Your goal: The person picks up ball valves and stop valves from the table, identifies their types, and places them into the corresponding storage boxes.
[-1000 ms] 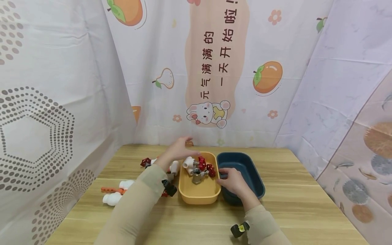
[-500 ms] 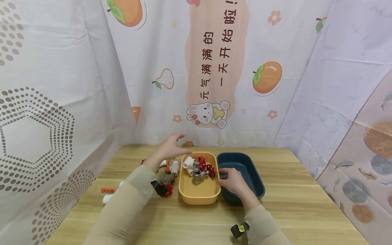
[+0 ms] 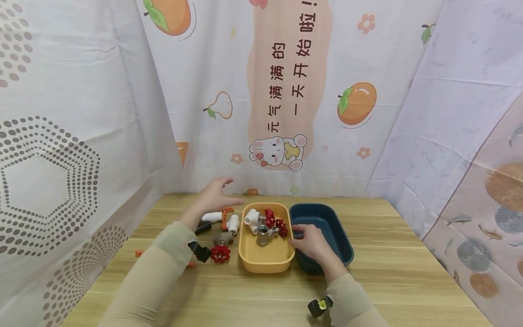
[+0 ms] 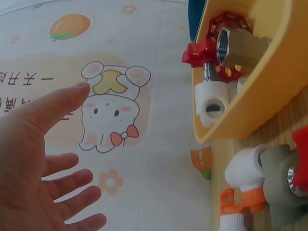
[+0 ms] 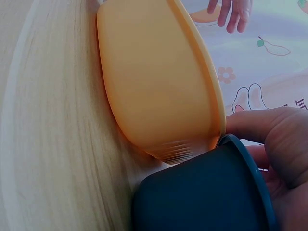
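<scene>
My left hand (image 3: 210, 200) hovers with spread fingers over the back left of the table, holding nothing. In the left wrist view its fingers stand apart in front of the curtain. Below and beside it lie a white pipe fitting with an orange part (image 3: 233, 224) and a grey valve with a red handwheel (image 3: 220, 253). The yellow bin (image 3: 267, 268) holds several valves, among them a brass-bodied one (image 3: 263, 236) and a white one (image 4: 211, 94). My right hand (image 3: 312, 243) grips where the yellow bin's rim meets the dark blue bin (image 3: 347, 247); some fingertips are hidden.
Another orange piece (image 3: 140, 253) lies farther left, mostly behind the left sleeve. A printed curtain (image 3: 229, 150) hangs close behind the table's back edge. Bare wooden tabletop (image 3: 392, 263) extends right of the blue bin. Black wrist cameras (image 3: 320, 306) are strapped to both arms.
My left hand has moved left, away from the yellow bin, uncovering the fittings and grey valve beside it. The right hand and both bins have stayed in place.
</scene>
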`<state>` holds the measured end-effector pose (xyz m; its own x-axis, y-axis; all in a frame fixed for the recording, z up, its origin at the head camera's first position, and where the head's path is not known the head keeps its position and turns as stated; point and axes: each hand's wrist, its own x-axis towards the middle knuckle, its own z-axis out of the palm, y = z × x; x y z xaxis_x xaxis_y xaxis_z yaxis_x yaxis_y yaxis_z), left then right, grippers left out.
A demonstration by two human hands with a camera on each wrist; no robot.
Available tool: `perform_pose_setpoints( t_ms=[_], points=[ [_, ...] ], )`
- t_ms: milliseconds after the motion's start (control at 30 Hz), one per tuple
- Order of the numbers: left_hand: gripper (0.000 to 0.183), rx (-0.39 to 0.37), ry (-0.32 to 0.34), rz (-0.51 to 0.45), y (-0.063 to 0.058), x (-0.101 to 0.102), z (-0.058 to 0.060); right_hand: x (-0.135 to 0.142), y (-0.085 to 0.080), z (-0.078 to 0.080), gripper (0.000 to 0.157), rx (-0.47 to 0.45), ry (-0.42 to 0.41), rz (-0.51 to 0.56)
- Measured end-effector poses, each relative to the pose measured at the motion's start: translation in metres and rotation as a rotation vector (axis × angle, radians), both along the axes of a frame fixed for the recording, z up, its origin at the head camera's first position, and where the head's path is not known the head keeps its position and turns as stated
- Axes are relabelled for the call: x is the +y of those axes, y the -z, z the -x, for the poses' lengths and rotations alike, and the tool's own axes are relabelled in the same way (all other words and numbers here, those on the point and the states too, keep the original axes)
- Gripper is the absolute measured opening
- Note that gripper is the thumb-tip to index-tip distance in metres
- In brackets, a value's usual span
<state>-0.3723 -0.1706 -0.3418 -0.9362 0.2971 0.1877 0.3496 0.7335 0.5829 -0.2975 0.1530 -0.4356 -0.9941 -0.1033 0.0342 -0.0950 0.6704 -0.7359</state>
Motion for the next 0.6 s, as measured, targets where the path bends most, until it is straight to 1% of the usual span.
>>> perform_pose_setpoints(
  t_ms=[267,433,600],
  points=[
    [0.099,-0.012,-0.010,-0.013,0.003,-0.016,-0.002,0.001,0.002,0.001,0.050,-0.010,0.001,0.014],
    [0.100,-0.019,-0.042,-0.016,0.008,-0.026,0.000,0.001,0.002,0.001,0.050,-0.012,0.003,0.011],
    [0.104,-0.007,-0.081,-0.001,0.015,-0.037,0.004,0.001,0.003,0.002,0.050,-0.002,0.002,0.017]
  ],
)
